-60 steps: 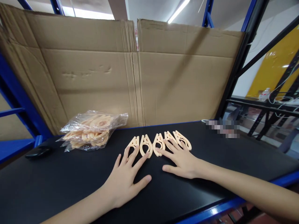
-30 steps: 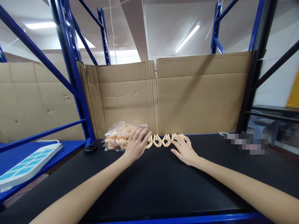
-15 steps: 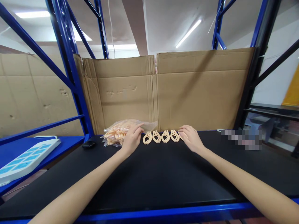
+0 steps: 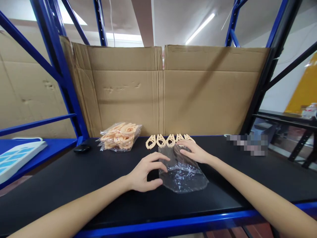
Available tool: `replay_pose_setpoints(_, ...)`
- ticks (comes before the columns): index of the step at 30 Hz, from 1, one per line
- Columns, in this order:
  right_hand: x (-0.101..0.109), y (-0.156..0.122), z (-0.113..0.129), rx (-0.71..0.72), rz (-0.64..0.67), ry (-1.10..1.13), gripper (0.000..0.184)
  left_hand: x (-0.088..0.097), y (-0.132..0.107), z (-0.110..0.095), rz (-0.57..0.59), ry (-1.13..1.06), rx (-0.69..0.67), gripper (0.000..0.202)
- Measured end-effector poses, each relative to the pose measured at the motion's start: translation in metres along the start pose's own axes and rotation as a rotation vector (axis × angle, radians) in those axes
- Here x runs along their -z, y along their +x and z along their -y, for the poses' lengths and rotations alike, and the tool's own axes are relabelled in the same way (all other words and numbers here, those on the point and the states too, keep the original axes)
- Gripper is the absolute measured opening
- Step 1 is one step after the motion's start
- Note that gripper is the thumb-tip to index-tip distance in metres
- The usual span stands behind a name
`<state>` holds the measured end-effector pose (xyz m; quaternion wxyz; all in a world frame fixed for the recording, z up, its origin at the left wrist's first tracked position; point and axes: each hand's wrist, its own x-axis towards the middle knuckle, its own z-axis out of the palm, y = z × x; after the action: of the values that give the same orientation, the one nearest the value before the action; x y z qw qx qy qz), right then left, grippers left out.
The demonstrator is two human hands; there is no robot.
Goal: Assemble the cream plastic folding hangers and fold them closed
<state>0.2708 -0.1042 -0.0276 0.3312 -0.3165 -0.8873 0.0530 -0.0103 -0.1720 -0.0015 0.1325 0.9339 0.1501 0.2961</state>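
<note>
A clear empty plastic bag lies flat on the black table top in front of me. My left hand curls round the bag's left edge, thumb and fingers pinching it. My right hand rests with fingers spread on the bag's far right corner, just below a row of several peach plastic clips lined up side by side. A sealed bag full of the same clips sits to the left of the row.
Flattened cardboard sheets stand along the back of the table. Blue rack posts rise on the left. A small black object lies by the left post, and a white and blue tray sits on the neighbouring blue shelf.
My left hand left the full bag of clips and came back toward me with an empty clear bag, which now lies flat. My right hand moved off the clip row onto that bag.
</note>
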Motion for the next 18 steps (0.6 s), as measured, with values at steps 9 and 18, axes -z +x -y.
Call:
replay_pose_setpoints(9, 0.015, 0.016, -0.035, -0.058, -0.003, -0.236, 0.033, -0.021, 0.018, -0.002, -0.160, 0.002, 0.311, 0.031)
replay_pose_setpoints(18, 0.036, 0.038, -0.119, -0.211, 0.286, -0.431, 0.049, -0.031, 0.009, -0.009, 0.013, 0.105, 0.090, 0.043)
